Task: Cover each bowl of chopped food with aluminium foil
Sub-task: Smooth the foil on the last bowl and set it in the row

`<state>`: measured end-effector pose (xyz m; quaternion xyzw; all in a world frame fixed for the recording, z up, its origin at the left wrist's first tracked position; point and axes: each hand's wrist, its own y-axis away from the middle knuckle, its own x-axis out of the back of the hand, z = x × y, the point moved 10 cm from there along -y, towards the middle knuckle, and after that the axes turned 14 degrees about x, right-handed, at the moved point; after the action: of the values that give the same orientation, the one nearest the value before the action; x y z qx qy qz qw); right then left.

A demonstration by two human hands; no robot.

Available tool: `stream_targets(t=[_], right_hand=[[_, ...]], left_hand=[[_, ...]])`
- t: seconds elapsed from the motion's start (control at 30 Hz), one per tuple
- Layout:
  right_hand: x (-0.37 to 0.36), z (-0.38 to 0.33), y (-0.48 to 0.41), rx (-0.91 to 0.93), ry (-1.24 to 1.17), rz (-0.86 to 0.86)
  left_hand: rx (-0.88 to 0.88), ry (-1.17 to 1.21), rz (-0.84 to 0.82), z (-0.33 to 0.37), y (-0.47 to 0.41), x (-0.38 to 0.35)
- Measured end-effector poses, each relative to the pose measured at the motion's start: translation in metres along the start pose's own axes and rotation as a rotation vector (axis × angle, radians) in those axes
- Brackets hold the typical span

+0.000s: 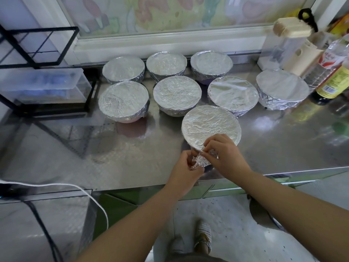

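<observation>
A person's left hand (186,167) and right hand (226,157) meet at the near rim of a foil-covered bowl (211,123) on a steel counter (132,157). On both hands, thumb and fingers are curled in and clamped on a crumpled loose flap of aluminium foil (203,160), which sticks out below the rim between the two sets of fingertips. The bowl's flat foil top stretches away just beyond the fingers. Farther beyond them, well apart, seven other covered bowls (177,94) stand in rows. The foil looks thin, light and easy to tear, and it likely keeps any crease. It probably wants a gentle pinch at the loose edge, folded against the bowl's wall rather than pulled. The bowl itself seems rigid and heavier.
</observation>
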<state>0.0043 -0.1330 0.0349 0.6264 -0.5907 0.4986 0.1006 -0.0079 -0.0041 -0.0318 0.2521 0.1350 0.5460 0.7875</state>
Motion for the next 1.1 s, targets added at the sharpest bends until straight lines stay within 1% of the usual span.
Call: stream_targets(t=[0.03, 0.17, 0.23, 0.27, 0.33, 0.4, 0.5, 0.67, 0.77, 0.9, 1.1], right_hand=[[-0.001, 0.001, -0.001, -0.003, 0.002, -0.005], [-0.005, -0.003, 0.001, 0.011, 0.023, -0.025], [0.0, -0.009, -0.001, 0.048, 0.072, -0.042], [0.003, -0.009, -0.006, 0.043, 0.123, -0.083], [0.003, 0.004, -0.023, -0.064, 0.238, -0.269], [0.001, 0.024, -0.044, -0.202, 0.267, -0.47], [-0.011, 0.043, -0.072, -0.276, 0.294, -0.712], [-0.031, 0.053, -0.08, -0.311, 0.345, -0.923], [-0.037, 0.052, -0.075, -0.32, 0.366, -0.974], [-0.04, 0.052, -0.072, -0.315, 0.379, -0.999], [-0.04, 0.054, -0.072, -0.294, 0.4, -0.984]], left_hand=[[-0.01, -0.036, 0.008, 0.002, 0.0, 0.0], [-0.078, -0.22, 0.14, 0.01, 0.001, 0.012], [-0.117, -0.27, 0.174, 0.015, 0.003, 0.017], [-0.135, -0.294, 0.183, 0.017, 0.005, 0.02], [-0.169, -0.364, 0.194, 0.023, 0.009, 0.022], [-0.207, -0.411, 0.199, 0.028, 0.011, 0.024], [-0.225, -0.43, 0.189, 0.03, 0.011, 0.024], [-0.214, -0.48, 0.163, 0.032, 0.006, 0.026], [-0.219, -0.524, 0.148, 0.034, 0.003, 0.028], [-0.209, -0.56, 0.142, 0.037, -0.004, 0.033], [-0.177, -0.582, 0.093, 0.038, -0.015, 0.039]])
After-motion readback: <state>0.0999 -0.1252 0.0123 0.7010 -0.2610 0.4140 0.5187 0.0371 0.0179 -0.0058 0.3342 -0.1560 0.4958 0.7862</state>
